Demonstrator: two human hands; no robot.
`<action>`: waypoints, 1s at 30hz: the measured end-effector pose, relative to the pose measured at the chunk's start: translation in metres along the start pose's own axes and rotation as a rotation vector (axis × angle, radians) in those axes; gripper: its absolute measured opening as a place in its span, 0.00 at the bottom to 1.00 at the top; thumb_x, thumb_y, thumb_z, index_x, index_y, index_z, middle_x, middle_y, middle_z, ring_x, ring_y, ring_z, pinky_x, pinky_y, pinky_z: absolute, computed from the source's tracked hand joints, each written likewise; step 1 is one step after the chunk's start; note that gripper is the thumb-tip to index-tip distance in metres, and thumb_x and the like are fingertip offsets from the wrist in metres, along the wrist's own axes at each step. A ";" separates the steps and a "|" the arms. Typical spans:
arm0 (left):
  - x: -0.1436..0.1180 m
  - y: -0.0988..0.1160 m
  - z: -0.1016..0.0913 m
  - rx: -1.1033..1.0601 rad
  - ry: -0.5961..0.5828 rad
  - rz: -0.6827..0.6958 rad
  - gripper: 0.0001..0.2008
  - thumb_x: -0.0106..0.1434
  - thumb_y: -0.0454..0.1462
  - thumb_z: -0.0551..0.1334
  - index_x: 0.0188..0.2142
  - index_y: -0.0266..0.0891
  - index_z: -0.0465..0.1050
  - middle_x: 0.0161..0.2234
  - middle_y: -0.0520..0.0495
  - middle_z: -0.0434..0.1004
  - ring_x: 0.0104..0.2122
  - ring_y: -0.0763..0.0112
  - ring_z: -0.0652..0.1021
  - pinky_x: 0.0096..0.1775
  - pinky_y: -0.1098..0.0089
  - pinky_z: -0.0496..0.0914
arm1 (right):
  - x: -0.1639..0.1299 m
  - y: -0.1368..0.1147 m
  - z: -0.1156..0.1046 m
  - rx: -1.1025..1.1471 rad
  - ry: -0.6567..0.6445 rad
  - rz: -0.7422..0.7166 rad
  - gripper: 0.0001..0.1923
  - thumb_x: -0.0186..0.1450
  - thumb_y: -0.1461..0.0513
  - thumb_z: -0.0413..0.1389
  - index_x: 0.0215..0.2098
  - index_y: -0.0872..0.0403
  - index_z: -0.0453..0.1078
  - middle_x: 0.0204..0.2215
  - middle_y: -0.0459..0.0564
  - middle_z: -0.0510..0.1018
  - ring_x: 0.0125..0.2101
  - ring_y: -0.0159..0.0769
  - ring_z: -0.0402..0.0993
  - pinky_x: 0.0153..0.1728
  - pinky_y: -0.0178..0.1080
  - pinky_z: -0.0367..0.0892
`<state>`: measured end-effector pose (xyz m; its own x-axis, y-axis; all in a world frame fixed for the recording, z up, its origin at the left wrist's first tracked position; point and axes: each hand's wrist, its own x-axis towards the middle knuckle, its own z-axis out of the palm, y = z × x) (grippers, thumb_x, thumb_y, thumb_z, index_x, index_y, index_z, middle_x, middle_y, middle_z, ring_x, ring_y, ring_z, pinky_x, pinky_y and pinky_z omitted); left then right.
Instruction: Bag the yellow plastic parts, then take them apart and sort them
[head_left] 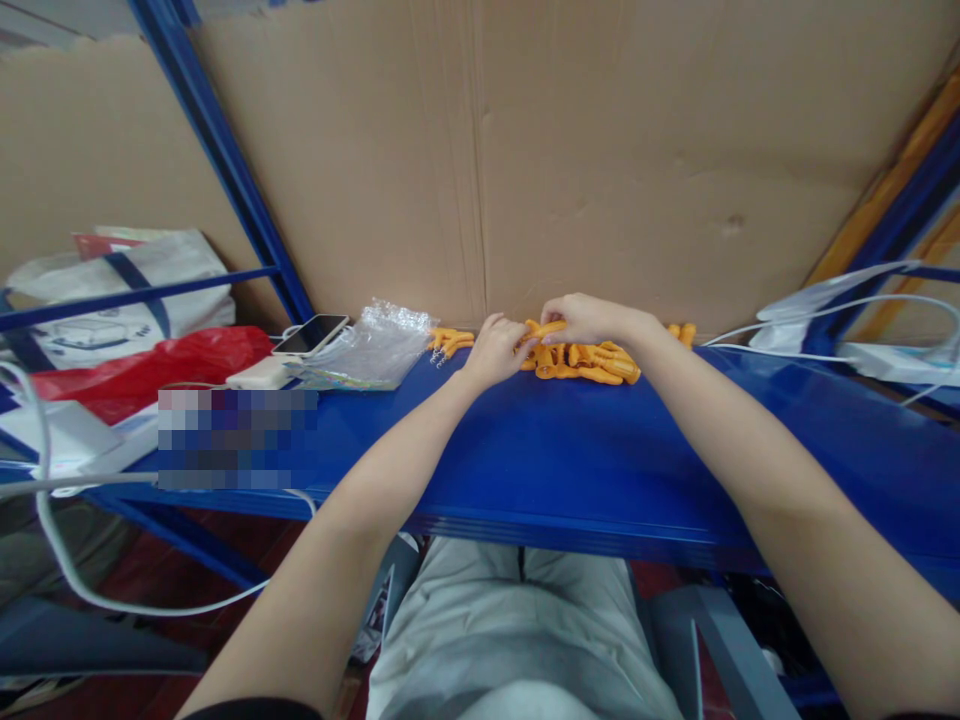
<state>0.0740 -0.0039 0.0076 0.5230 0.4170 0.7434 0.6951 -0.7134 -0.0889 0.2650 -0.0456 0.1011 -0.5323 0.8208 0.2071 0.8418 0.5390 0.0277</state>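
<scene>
left hand point(493, 352): bent inward, back turned up, its fingertips at the near-left end of an orange piece point(550, 329); from here you cannot tell whether they grip it or only touch it
right hand point(585, 318): your thumb and fingers pinch the orange piece from the right, wrist above the heap
orange piece: between your two hands, just over the left part of the heap, toward the back of the shelf
heap of orange pieces point(589, 364): on the blue shelf point(540, 470), below and just beside your right hand, partly hidden by your right forearm
smaller orange group point(453, 341): left of your left hand, lying near the cardboard, with bits of metal showing at its left side
clear plastic bag point(382, 345): flat on the shelf, left of the smaller orange group
phone point(312, 335): beside the clear plastic bag, screen dark, tilted
red bag point(161, 370): crumpled, farther left, in front of a white tote point(195, 268) with a dark blue band
cardboard point(600, 150): upright, behind the shelf
white cables point(825, 353): at your far right, near a white box point(904, 363)
</scene>
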 end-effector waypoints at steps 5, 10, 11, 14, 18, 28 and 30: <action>0.001 0.003 -0.002 -0.011 -0.018 -0.021 0.11 0.70 0.39 0.56 0.36 0.39 0.76 0.33 0.45 0.81 0.37 0.61 0.79 0.58 0.51 0.64 | 0.000 -0.003 0.000 -0.027 0.000 0.014 0.16 0.64 0.59 0.61 0.49 0.57 0.75 0.41 0.56 0.82 0.38 0.39 0.76 0.37 0.36 0.64; 0.000 0.002 -0.007 0.034 -0.023 -0.019 0.13 0.70 0.40 0.55 0.35 0.38 0.76 0.33 0.42 0.81 0.38 0.59 0.79 0.57 0.50 0.64 | 0.001 -0.010 0.003 0.004 0.013 0.085 0.18 0.67 0.58 0.58 0.51 0.60 0.75 0.45 0.59 0.82 0.41 0.41 0.77 0.39 0.36 0.65; 0.000 0.002 -0.007 0.041 -0.025 -0.018 0.13 0.70 0.40 0.55 0.35 0.38 0.76 0.33 0.41 0.81 0.38 0.58 0.79 0.57 0.50 0.64 | 0.002 -0.010 0.005 0.005 0.008 0.081 0.18 0.68 0.57 0.56 0.51 0.59 0.76 0.45 0.59 0.83 0.43 0.42 0.78 0.40 0.37 0.66; -0.001 0.001 -0.008 0.058 -0.032 -0.003 0.13 0.69 0.39 0.55 0.34 0.38 0.76 0.33 0.41 0.81 0.38 0.59 0.79 0.56 0.50 0.64 | 0.003 -0.009 0.008 -0.041 -0.048 0.050 0.17 0.69 0.57 0.53 0.50 0.56 0.78 0.46 0.57 0.83 0.44 0.43 0.78 0.41 0.38 0.66; -0.001 0.002 -0.008 0.078 -0.034 0.043 0.13 0.69 0.39 0.55 0.33 0.39 0.76 0.31 0.43 0.81 0.36 0.60 0.79 0.56 0.49 0.65 | 0.001 -0.010 0.006 -0.085 -0.090 0.033 0.16 0.69 0.58 0.53 0.50 0.54 0.77 0.45 0.55 0.83 0.43 0.42 0.78 0.40 0.37 0.65; 0.000 0.006 -0.006 0.068 -0.024 0.044 0.13 0.68 0.40 0.56 0.34 0.39 0.77 0.29 0.44 0.81 0.33 0.61 0.80 0.58 0.48 0.64 | -0.001 -0.007 0.006 -0.094 -0.052 0.000 0.17 0.63 0.62 0.58 0.50 0.54 0.72 0.41 0.54 0.81 0.39 0.39 0.76 0.37 0.36 0.62; 0.000 0.007 -0.007 0.067 -0.029 0.035 0.13 0.68 0.40 0.56 0.34 0.38 0.78 0.29 0.44 0.81 0.33 0.61 0.80 0.58 0.48 0.64 | 0.000 -0.006 0.007 -0.094 -0.043 -0.006 0.17 0.62 0.62 0.59 0.50 0.54 0.72 0.42 0.54 0.81 0.39 0.39 0.75 0.36 0.36 0.61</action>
<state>0.0757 -0.0126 0.0113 0.5612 0.4093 0.7194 0.7067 -0.6893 -0.1592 0.2590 -0.0479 0.0938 -0.5386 0.8264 0.1642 0.8424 0.5250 0.1210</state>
